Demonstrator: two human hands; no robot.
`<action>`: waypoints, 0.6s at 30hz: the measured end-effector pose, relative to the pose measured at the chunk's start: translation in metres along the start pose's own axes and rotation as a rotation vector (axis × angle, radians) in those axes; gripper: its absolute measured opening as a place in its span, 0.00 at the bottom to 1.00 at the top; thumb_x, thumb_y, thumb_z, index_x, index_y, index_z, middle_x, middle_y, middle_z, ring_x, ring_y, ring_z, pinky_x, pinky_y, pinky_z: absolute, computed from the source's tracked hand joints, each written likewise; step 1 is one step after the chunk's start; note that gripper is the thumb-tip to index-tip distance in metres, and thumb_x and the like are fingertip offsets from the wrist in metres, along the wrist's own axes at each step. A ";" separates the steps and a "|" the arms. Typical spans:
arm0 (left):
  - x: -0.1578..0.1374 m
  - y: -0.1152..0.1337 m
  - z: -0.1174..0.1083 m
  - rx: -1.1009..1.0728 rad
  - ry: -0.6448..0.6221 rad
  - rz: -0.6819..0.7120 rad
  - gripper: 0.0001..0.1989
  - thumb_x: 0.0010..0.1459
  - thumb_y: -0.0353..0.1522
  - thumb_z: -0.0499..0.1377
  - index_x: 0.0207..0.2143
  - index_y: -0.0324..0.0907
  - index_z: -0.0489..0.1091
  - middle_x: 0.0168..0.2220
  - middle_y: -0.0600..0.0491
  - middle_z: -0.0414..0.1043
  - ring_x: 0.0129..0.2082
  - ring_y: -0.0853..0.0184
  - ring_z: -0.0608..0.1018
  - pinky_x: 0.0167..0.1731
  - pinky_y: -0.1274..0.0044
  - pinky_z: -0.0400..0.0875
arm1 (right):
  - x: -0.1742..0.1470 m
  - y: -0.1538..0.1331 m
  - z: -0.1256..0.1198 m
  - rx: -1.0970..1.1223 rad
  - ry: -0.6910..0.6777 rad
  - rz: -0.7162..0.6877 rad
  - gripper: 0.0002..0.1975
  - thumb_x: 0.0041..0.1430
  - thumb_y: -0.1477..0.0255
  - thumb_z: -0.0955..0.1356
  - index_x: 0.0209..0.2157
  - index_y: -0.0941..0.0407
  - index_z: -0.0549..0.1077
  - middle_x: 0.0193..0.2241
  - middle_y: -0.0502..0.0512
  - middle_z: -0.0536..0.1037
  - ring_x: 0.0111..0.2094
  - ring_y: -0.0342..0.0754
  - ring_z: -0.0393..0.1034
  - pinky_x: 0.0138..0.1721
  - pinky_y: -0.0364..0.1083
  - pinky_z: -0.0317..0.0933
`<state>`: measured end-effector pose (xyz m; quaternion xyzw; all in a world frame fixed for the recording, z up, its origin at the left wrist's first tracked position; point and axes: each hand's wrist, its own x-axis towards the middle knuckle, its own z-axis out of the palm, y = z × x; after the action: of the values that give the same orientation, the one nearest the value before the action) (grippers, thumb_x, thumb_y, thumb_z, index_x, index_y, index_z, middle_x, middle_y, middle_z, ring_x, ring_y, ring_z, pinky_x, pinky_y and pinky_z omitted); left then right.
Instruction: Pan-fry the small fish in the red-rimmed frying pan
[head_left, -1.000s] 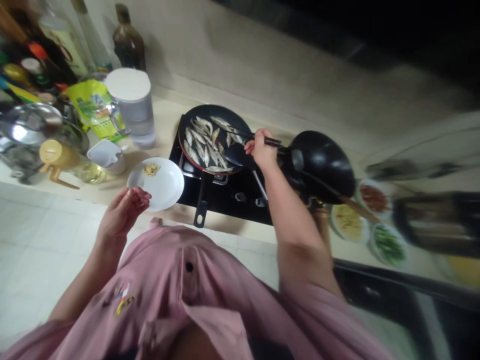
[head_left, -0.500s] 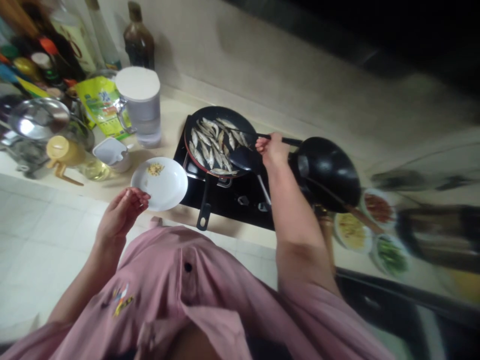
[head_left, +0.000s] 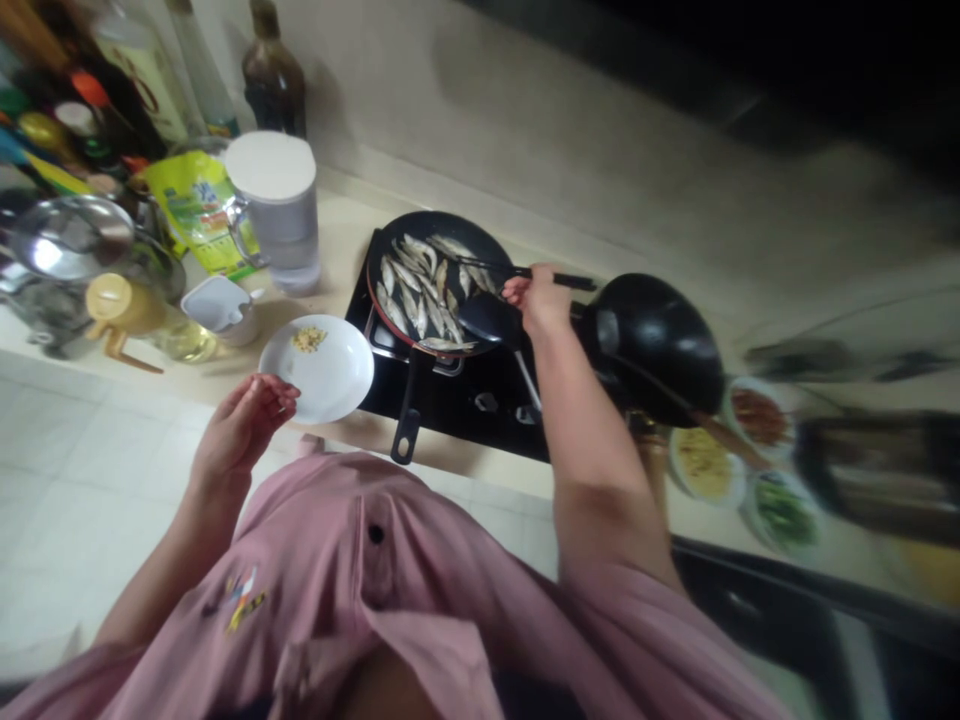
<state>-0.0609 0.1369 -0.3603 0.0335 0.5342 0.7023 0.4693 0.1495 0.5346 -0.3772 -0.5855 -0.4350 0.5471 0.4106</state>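
My right hand [head_left: 541, 297] grips black chopsticks [head_left: 574, 280], their tips reaching over small whole fish [head_left: 427, 290] in a black frying pan [head_left: 390, 237]. The pan sits on the stove, its handle toward me. A spatula [head_left: 487, 316] with a black head rests in the pan's right side, its metal handle passing beside my right forearm. My left hand [head_left: 255, 410] is loosely closed, fingers curled against the thumb, with nothing visible in it. It is at the near left rim of a white plate [head_left: 334, 375], which bears a little heap of chopped yellowish bits [head_left: 307, 340].
A black wok [head_left: 656, 345] stands right of the pan, with bowls of chopped ingredients [head_left: 705, 465] beyond it. On the left are a lidded water pitcher [head_left: 277, 215], a white container [head_left: 221, 308], an oil jug [head_left: 135, 305], a yellow-green bag [head_left: 199, 210] and several bottles.
My right hand has shifted slightly left with the chopsticks. My left hand stays by the plate, and the fish look unmoved.
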 end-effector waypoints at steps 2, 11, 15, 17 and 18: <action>0.000 0.000 -0.001 -0.012 -0.003 0.002 0.20 0.48 0.46 0.73 0.32 0.39 0.76 0.33 0.50 0.79 0.33 0.69 0.79 0.35 0.79 0.77 | 0.001 -0.003 0.005 0.041 0.045 0.038 0.13 0.68 0.72 0.61 0.27 0.56 0.66 0.14 0.47 0.71 0.14 0.38 0.65 0.12 0.34 0.55; -0.002 0.000 -0.006 -0.021 0.019 -0.013 0.21 0.47 0.46 0.74 0.32 0.38 0.76 0.33 0.50 0.78 0.32 0.70 0.78 0.35 0.79 0.78 | 0.018 -0.015 -0.014 0.192 0.063 0.284 0.14 0.68 0.77 0.57 0.27 0.55 0.62 0.13 0.45 0.67 0.14 0.36 0.62 0.11 0.31 0.52; -0.003 0.002 -0.003 -0.005 -0.005 -0.012 0.20 0.48 0.46 0.73 0.32 0.38 0.76 0.33 0.50 0.78 0.32 0.70 0.78 0.35 0.79 0.77 | 0.021 -0.014 -0.021 0.137 0.085 0.192 0.16 0.69 0.76 0.56 0.26 0.54 0.61 0.12 0.44 0.66 0.12 0.36 0.59 0.11 0.31 0.50; -0.002 0.003 0.000 -0.005 -0.011 -0.008 0.20 0.48 0.46 0.73 0.32 0.38 0.77 0.33 0.50 0.78 0.32 0.70 0.78 0.36 0.79 0.77 | 0.016 -0.013 -0.021 0.069 0.059 0.064 0.15 0.70 0.73 0.58 0.26 0.54 0.61 0.12 0.44 0.67 0.12 0.36 0.60 0.10 0.33 0.49; -0.002 0.004 0.001 -0.004 -0.012 -0.008 0.20 0.48 0.46 0.73 0.32 0.39 0.77 0.33 0.50 0.79 0.33 0.69 0.79 0.36 0.79 0.77 | 0.012 -0.012 -0.021 0.027 0.016 -0.012 0.15 0.70 0.70 0.59 0.26 0.54 0.61 0.13 0.43 0.67 0.12 0.37 0.61 0.11 0.33 0.49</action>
<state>-0.0613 0.1365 -0.3558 0.0346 0.5299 0.7014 0.4755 0.1696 0.5495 -0.3680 -0.5816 -0.4276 0.5460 0.4251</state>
